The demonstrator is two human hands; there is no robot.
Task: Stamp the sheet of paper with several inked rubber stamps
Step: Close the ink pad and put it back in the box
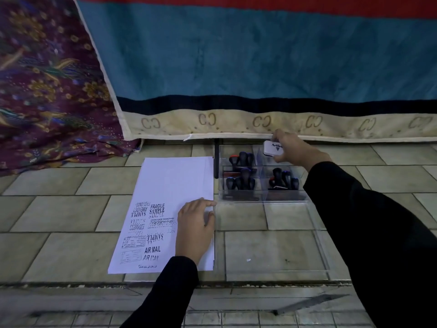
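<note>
Count: 1 paper sheet (175, 181), 1 ink pad (273, 147), roughly 10 handled stamps (244, 178), 1 compartment tray (261, 185), 1 flat clear tray (318, 233).

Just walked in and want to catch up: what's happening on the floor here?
A person is stamping a sheet of paper laid on the tiled floor. The left hand rests flat on its right edge; the lower half already carries black prints. The right hand grips a white ink pad over the clear tray, where black-handled stamps stand in compartments.
</note>
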